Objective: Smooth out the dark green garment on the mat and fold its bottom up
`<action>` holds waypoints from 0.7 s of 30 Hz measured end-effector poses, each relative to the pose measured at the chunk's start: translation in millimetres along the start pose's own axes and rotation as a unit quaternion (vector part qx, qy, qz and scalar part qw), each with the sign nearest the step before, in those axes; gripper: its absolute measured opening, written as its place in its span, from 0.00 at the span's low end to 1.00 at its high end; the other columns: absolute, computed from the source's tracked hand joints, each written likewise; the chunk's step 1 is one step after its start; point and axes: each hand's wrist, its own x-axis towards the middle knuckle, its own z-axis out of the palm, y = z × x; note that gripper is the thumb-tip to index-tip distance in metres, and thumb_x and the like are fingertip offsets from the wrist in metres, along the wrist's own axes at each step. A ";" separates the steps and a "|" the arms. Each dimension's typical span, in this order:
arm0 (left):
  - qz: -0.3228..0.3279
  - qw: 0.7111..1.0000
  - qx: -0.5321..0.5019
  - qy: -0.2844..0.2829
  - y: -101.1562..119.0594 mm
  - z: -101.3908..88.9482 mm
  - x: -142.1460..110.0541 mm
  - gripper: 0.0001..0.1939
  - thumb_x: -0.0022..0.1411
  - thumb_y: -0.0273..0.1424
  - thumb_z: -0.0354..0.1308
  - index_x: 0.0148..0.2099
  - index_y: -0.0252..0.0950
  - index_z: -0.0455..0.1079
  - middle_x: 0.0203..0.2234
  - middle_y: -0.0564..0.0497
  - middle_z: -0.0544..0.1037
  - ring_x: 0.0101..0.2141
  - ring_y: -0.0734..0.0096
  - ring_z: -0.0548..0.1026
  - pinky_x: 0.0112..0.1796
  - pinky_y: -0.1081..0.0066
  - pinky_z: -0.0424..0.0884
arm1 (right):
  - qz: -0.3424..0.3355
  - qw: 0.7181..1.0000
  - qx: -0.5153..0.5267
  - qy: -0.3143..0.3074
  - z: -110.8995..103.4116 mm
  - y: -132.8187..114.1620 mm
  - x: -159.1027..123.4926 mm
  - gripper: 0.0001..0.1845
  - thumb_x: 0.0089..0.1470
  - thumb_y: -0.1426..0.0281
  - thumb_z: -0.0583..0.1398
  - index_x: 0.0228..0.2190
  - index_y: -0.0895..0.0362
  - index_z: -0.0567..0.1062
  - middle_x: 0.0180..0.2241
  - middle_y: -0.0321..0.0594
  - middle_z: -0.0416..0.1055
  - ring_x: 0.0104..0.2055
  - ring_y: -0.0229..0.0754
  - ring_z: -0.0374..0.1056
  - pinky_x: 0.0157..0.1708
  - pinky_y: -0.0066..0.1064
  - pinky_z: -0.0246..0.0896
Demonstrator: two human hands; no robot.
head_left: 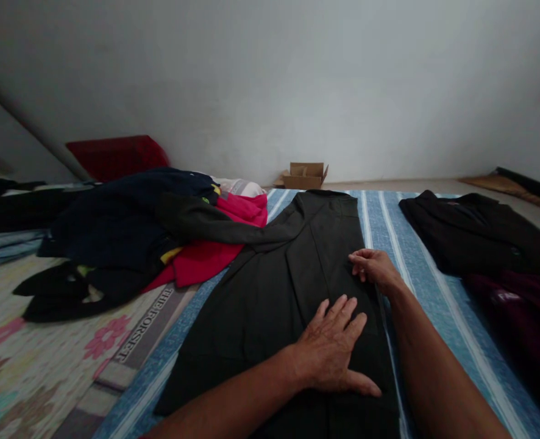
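Note:
A dark blackish-green coat [270, 305] lies stretched lengthwise in front of me, its right side folded in along a straight edge. One long sleeve [238, 230] reaches out to the left over the heaped clothes. My left hand [331, 347] rests flat on the coat's lower body, palm down with fingers spread. Farther up, at the coat's right edge, my right hand [374, 268] is closed in a pinch with its fingertips at the cloth. How much fabric it grips is hard to see.
A blue striped sheet [434, 305] lies underneath. Left is a heap of navy clothes [114, 213] with a pink-red garment [210, 262], on a flowered blanket [60, 360]. On the right are a folded black garment [484, 238] and a maroon one [521, 317]. A cardboard box [303, 177] stands by the wall.

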 end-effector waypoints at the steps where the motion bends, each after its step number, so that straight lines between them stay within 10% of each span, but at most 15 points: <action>1: 0.000 1.000 -0.003 0.005 0.9 -0.6 -1.4 0.52 0.51 0.63 0.44 0.67 0.34 0.40 0.65 0.37 0.39 0.64 0.52 0.34 0.60 0.48 0.38 | -0.001 1.000 0.000 0.000 0.4 0.1 -0.1 0.10 0.45 0.64 0.62 0.24 0.59 0.71 0.15 0.35 0.69 0.11 0.30 0.56 0.10 0.22 0.42; 6: -0.047 0.997 0.009 0.057 2.1 -9.1 -7.1 0.46 0.56 0.59 0.42 0.66 0.32 0.45 0.65 0.37 0.42 0.64 0.53 0.38 0.60 0.49 0.42 | -0.006 1.000 -0.004 -0.004 1.8 1.6 0.7 0.10 0.46 0.64 0.61 0.24 0.59 0.71 0.15 0.35 0.68 0.11 0.30 0.56 0.10 0.21 0.42; 13: -0.165 0.968 0.075 0.175 -26.8 -40.6 8.9 0.14 0.64 0.33 0.50 0.50 0.34 0.65 0.50 0.43 0.70 0.52 0.62 0.66 0.53 0.61 0.61 | 0.000 1.000 -0.002 -0.006 2.3 3.0 1.7 0.11 0.45 0.63 0.61 0.25 0.60 0.72 0.15 0.35 0.69 0.11 0.30 0.56 0.11 0.21 0.42; 21: -0.174 0.964 0.092 0.178 -43.2 -44.9 20.2 0.10 0.62 0.30 0.50 0.42 0.34 0.69 0.40 0.45 0.74 0.43 0.63 0.71 0.46 0.65 0.66 | -0.089 0.983 0.160 -0.019 15.5 -18.8 -11.9 0.18 0.42 0.58 0.66 0.26 0.59 0.71 0.16 0.34 0.69 0.12 0.29 0.57 0.12 0.20 0.44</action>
